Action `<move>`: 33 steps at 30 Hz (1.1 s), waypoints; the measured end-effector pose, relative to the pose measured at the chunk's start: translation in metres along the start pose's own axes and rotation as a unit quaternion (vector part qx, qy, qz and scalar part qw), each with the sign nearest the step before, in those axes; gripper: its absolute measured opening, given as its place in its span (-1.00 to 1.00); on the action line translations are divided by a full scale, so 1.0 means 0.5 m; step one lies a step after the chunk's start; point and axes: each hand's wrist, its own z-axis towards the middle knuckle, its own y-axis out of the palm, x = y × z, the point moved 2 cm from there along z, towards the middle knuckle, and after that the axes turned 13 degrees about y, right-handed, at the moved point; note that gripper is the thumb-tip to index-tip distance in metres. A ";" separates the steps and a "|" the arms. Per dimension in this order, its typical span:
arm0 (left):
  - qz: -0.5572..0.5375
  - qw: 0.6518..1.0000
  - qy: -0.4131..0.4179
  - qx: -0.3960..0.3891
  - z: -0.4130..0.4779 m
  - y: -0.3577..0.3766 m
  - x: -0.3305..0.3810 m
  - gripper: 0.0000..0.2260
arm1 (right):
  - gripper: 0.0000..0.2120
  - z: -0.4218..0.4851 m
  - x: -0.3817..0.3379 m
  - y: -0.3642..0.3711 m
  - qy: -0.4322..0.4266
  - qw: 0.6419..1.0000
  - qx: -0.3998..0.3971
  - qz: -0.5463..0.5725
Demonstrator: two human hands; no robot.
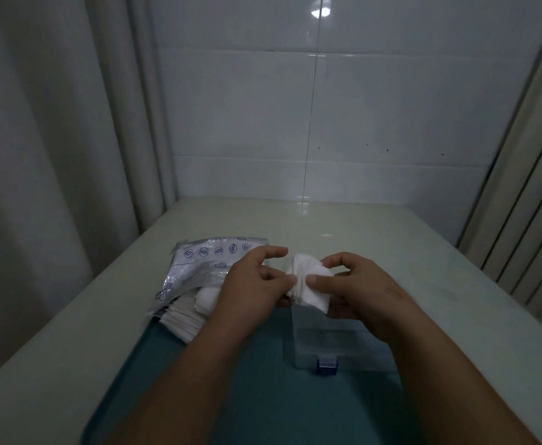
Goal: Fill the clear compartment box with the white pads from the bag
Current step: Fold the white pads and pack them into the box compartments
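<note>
Both hands meet above the far end of the clear compartment box (337, 345) and hold one stack of white pads (311, 284) between them. The left hand (250, 284) pinches the stack's left edge, its forefinger stretched out toward the far side. The right hand (356, 290) grasps the right edge with curled fingers (343, 261), thumb pressed on the top pad. The stack is fanned a little, its corners splayed, and it hangs over the box without touching the desk (423, 268).

The box lies on a teal mat (263, 380) at the near middle of the desk, its blue latch (327, 367) on the near edge. The right forearm crosses over its right side, so the compartments there are hidden. Those still in view are too dim to judge for contents.

The bag (199, 264), silvery with blue printed symbols, lies to the left, just beyond the mat's far-left corner, its mouth facing near. More loose pads (186, 319) spill from it onto the mat's edge, just beside the left wrist.

Bare desk stretches beyond the hands to the tiled wall (359, 107) and out to the right, as far as the desk's right edge. A pale curtain (54, 155) hangs close along the left edge, and a ribbed panel (533, 220) stands past the right edge.
</note>
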 end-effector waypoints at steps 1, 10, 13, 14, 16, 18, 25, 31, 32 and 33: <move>0.002 1.000 0.002 0.003 0.000 0.000 -0.001 -0.71 | -0.70 -0.001 -0.001 0.000 0.000 1.000 0.007 -0.002; -0.009 1.000 0.016 0.024 0.003 0.001 -0.007 -0.62 | -0.71 -0.010 -0.011 -0.006 -0.020 0.998 0.046 0.027; -0.012 0.999 0.015 0.029 0.006 0.000 -0.011 -0.59 | -0.75 -0.012 -0.011 -0.005 -0.014 0.998 0.013 0.053; -0.007 0.999 0.016 0.033 0.007 -0.001 -0.011 -0.58 | -0.76 -0.011 -0.010 -0.005 -0.010 0.998 0.004 0.059; -0.004 0.999 0.019 0.038 0.008 -0.003 -0.012 -0.58 | -0.77 -0.010 -0.008 -0.006 -0.006 0.997 -0.003 0.072; -0.016 0.999 0.015 0.041 0.008 -0.003 -0.013 -0.58 | -0.79 -0.008 -0.008 -0.007 -0.015 0.997 -0.002 0.081; -0.057 0.998 0.004 0.026 0.006 0.004 -0.017 -0.60 | -0.79 -0.010 -0.011 -0.001 -0.067 0.994 0.014 0.082; -0.082 0.996 0.002 0.026 0.004 0.009 -0.015 -0.66 | -0.82 -0.009 -0.010 -0.001 -0.061 0.995 0.033 0.066; -0.086 0.996 0.001 0.025 0.004 0.009 -0.015 -0.67 | -0.83 -0.009 -0.010 -0.001 -0.060 0.995 0.032 0.068; -0.084 0.996 0.004 0.021 0.002 0.010 -0.013 -0.67 | -0.83 -0.009 -0.009 -0.001 -0.060 0.995 0.033 0.069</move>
